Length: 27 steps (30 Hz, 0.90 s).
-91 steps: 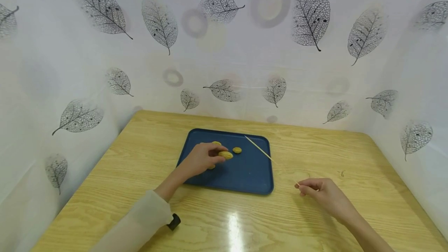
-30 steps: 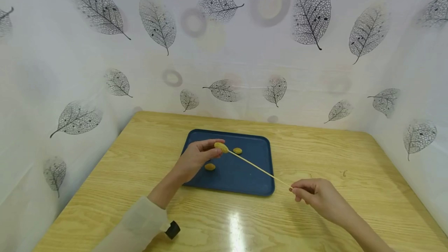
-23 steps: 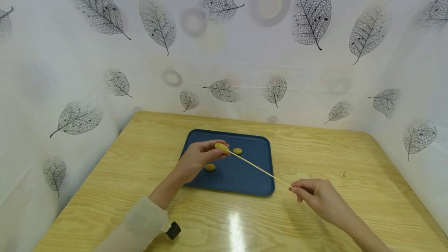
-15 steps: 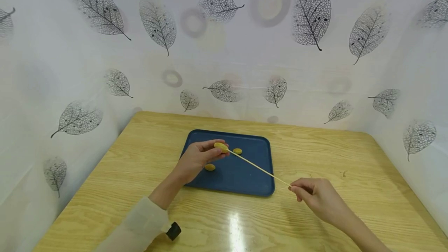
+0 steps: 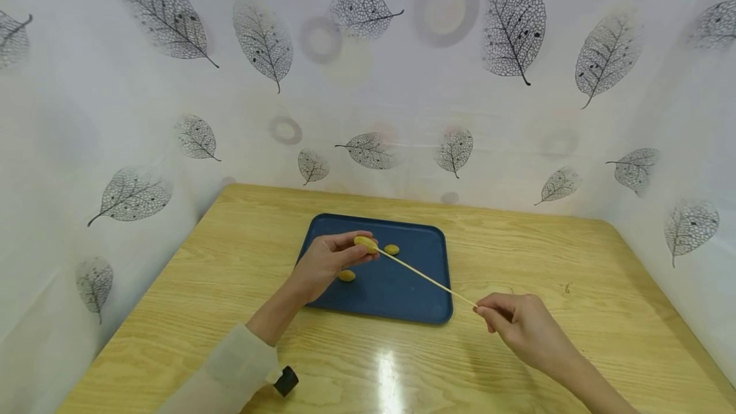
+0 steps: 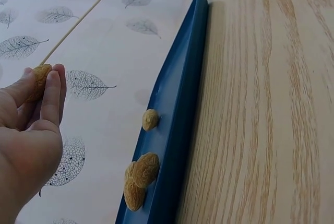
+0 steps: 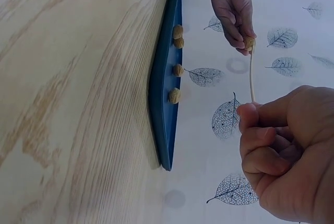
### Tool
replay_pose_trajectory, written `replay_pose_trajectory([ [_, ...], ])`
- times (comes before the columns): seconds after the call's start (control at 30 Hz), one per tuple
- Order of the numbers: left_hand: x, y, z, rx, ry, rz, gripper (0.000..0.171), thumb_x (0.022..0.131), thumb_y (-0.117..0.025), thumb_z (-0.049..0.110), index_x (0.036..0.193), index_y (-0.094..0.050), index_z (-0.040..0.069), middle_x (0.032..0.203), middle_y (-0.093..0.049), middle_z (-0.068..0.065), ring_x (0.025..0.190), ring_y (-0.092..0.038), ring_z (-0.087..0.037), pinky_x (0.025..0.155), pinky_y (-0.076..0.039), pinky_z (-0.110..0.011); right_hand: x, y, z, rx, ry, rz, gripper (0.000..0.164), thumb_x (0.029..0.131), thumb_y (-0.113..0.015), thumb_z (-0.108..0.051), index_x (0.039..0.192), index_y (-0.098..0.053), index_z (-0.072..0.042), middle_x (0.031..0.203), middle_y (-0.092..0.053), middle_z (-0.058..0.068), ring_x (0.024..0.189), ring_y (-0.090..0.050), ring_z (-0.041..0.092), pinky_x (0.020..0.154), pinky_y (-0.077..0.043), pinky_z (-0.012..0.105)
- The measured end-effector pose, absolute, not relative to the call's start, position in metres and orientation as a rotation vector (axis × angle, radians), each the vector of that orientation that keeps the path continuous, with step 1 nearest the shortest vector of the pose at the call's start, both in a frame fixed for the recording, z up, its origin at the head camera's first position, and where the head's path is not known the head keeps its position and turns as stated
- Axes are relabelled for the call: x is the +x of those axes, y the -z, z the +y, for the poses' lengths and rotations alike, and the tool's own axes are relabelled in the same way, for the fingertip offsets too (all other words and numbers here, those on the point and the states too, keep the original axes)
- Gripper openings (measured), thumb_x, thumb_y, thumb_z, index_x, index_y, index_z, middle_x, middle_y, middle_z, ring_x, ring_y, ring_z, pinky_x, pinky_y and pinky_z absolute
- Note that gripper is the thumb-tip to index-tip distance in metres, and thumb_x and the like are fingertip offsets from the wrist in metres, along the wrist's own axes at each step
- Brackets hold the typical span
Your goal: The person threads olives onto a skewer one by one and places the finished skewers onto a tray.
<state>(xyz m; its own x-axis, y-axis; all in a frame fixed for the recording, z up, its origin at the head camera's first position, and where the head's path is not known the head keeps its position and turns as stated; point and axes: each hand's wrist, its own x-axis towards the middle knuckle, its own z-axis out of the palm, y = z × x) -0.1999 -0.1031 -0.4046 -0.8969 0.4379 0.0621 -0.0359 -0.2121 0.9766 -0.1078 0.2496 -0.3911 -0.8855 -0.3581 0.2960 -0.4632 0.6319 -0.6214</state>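
My left hand (image 5: 320, 265) pinches a wrinkled, oval yellow-brown piece (image 5: 366, 245) between thumb and fingers, above the blue tray (image 5: 397, 312). The tip of a thin bamboo skewer (image 5: 428, 278) meets the right end of this piece. Down at the skewer's other end, the thumb and forefinger of my right hand (image 5: 526, 328) pinch it, off the tray's right side. In the right wrist view the skewer (image 7: 251, 75) looks slightly bowed between the two hands. Whether its tip has gone into the piece, I cannot tell.
Several similar yellow-brown pieces (image 6: 146, 169) lie on the tray, partly hidden by my left hand in the head view. The tray sits on a wooden table (image 5: 230, 229) before a leaf-patterned white cloth (image 5: 368, 82). A small black object (image 5: 285, 381) is at the left sleeve.
Three seconds ago the skewer was apart from the yellow-brown piece; its tip then came to the piece as my left hand lifted it slightly. Over the last second both hands stay nearly still.
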Motion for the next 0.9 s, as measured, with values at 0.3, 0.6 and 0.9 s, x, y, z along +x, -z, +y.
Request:
replay_pose_trajectory([
  [0.3,-0.2000,0.4044,-0.1010,0.467,-2.168,1.762,0.036,0.105,-0.059,0.003,0.140,-0.060,-0.006,0.132,-0.065,-0.019,0.111,-0.071,-0.018,0.111,-0.042,-0.058,-0.1074,0.3923,0.2468,0.667,-1.115,-2.710,0.015,0.095,-0.072,0.000,0.090,-0.077,-0.012,0.065,-0.055,-0.014,0.046,-0.031,-0.005,0.036,-0.033,0.019],
  [0.6,-0.1994,0.4021,-0.0996,0.480,-2.151,1.778,0.036,0.105,-0.060,0.005,0.140,-0.061,-0.005,0.136,-0.062,-0.025,0.112,-0.071,-0.018,0.110,-0.042,-0.058,-0.1078,0.3924,0.2459,0.671,-1.108,-2.708,0.015,0.096,-0.071,0.000,0.090,-0.077,-0.012,0.065,-0.054,-0.014,0.046,-0.031,-0.005,0.035,-0.033,0.020],
  [0.9,-0.1979,0.4017,-0.0988,0.498,-2.145,1.785,0.037,0.105,-0.060,0.004,0.140,-0.060,-0.005,0.138,-0.060,-0.028,0.112,-0.070,-0.016,0.111,-0.041,-0.060,-0.1074,0.3940,0.2451,0.678,-1.091,-2.691,0.015,0.094,-0.072,0.001,0.090,-0.078,-0.012,0.065,-0.052,-0.019,0.046,-0.030,-0.006,0.036,-0.033,0.019],
])
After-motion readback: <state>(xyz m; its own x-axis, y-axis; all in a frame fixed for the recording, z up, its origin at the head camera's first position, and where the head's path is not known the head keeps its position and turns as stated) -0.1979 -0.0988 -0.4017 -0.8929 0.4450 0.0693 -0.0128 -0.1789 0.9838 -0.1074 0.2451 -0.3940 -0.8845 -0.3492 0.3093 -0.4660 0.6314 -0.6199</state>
